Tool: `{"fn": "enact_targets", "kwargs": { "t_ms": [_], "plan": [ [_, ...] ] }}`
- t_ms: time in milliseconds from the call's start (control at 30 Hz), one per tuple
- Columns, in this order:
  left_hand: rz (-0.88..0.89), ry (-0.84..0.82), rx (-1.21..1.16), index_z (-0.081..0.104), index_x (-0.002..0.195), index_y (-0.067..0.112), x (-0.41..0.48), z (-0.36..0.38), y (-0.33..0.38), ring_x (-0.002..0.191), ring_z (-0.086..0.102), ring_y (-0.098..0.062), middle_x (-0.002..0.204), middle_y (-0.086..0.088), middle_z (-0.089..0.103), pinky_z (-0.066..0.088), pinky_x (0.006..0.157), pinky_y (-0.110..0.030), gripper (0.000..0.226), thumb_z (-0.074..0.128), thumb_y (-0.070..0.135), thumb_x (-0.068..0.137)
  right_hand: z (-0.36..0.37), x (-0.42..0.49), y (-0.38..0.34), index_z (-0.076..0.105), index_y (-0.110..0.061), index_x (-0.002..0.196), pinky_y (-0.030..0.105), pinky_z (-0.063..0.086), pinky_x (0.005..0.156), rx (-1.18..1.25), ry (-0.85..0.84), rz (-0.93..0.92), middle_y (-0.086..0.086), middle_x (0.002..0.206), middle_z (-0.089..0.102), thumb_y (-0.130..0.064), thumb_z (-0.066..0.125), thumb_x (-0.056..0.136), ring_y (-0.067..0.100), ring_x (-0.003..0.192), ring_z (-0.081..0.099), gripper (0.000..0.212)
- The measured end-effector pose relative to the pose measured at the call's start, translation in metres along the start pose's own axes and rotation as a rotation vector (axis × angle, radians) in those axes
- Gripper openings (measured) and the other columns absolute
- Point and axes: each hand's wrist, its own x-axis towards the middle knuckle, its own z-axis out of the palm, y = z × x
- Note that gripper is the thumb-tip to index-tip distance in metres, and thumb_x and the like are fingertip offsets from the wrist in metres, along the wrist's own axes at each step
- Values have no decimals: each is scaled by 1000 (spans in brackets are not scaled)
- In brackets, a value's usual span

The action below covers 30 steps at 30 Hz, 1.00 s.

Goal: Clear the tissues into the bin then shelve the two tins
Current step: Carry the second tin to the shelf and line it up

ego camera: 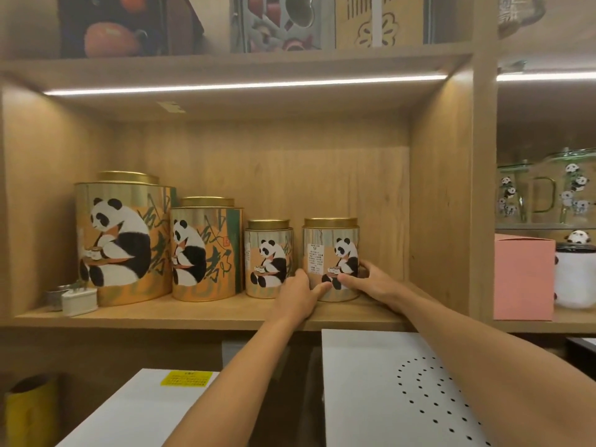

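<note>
Gold-lidded panda tins (pixel 206 250), 4 on the shelf (pixel 193 317); 2 hands' fingers around the rightmost tin (pixel 330 253).

Four tins in a row on the shelf board (pixel 200 312), two hands at the rightmost.

From left to right the largest tin (pixel 124 237), the second tin (pixel 206 250), the third tin (pixel 269 258) and the rightmost tin (pixel 330 258) are stood upright, the first three just beside one another. A small box (pixel 79 301) is set at the front left corner, before the largest tin. The rightmost tin is flanked by the left hand (pixel 298 296) and the right hand (pixel 375 282), both touching its base. Right of the divider (pixel 482 188), a carton (pixel 522 275) is placed.
</note>
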Motion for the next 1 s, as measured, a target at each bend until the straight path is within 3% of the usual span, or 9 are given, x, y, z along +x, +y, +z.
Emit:
{"fn": "enact_targets", "kwargs": {
  "t_ms": [200,367,467,600,700,767,867,1000],
  "plan": [
    [-29,61,12,57,103,15,-2,-2,-1,86,63,-18,97,-4,65,57,75,-35,43,61,54,87,8,2,-1,38,-20,146,44,38,112,-32,15,-5,6,149,47,-49,65,87,27,133,45,72],
    [-20,75,47,57,101,13,-2,-2,-2,83,61,-18,94,-4,64,54,70,-33,45,59,56,87,9,-2,-4,38,-21,146,32,37,102,-38,-40,-20,0,141,50,-41,70,86,17,118,47,70],
    [-33,60,1,57,103,13,-1,-5,-2,84,58,-17,96,-4,64,50,69,-31,45,62,54,87,11,0,-3,37,-22,146,35,37,104,-67,-23,-24,4,147,48,-38,72,85,24,129,47,72],
    [-37,58,-43,56,104,13,-3,-5,-2,83,56,-16,96,-3,63,47,68,-29,41,63,50,87,10,-1,-3,35,-22,148,34,36,105,-74,-32,-25,5,148,47,-35,69,88,20,123,47,69],
    [-57,70,-63,56,106,12,-1,-3,-3,83,54,-15,98,-4,63,45,69,-29,41,63,49,88,9,0,-3,31,-23,149,33,34,105,-97,-45,-19,5,150,44,-35,66,91,25,134,42,69],
    [-63,73,-83,56,113,11,0,-3,-3,89,55,-17,107,-7,64,46,74,-29,44,63,47,89,8,2,-2,30,-24,149,36,33,107,-111,-57,-7,6,151,43,-37,65,91,27,137,40,69],
    [-63,61,-92,50,130,7,-2,-4,-1,115,56,-25,129,-11,59,45,85,-32,55,61,44,91,7,4,0,33,-24,149,38,35,108,-125,-71,13,5,150,45,-45,64,89,27,135,43,71],
    [-54,51,-86,48,134,7,-4,-5,1,121,54,-25,133,-11,58,47,92,-35,60,62,47,90,8,2,1,36,-22,148,40,37,107,-137,-55,27,5,148,48,-49,63,88,26,133,45,72]
  ]
}}
